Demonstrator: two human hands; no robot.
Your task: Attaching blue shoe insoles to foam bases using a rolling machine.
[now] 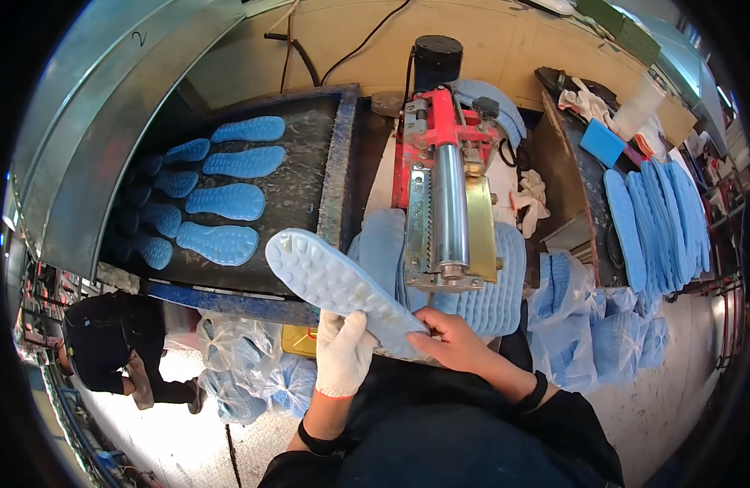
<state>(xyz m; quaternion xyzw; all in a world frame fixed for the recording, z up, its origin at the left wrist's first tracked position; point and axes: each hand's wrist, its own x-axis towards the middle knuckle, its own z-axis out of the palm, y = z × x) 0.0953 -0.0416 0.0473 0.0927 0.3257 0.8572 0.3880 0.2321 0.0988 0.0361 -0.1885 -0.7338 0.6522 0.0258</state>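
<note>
A light blue insole (326,272) with a bumpy face is held up at a slant between my two hands. My left hand (345,354), in a white knit glove, grips its lower edge near the middle, thumb on the bumpy face. My bare right hand (452,337) pinches the end nearest me. Just beyond stands a red roller machine (445,122) with a shiny metal roller (450,211) and a brass-coloured plate. Under the machine's front lie more blue insoles (509,276), partly hidden by it.
At left, several blue insoles (225,202) lie in rows on a dark conveyor belt (297,191) under a metal hood (106,122). A side table holds an upright row of insoles (655,224). Plastic bags (566,342) stand on the floor; another person (119,333) bends at lower left.
</note>
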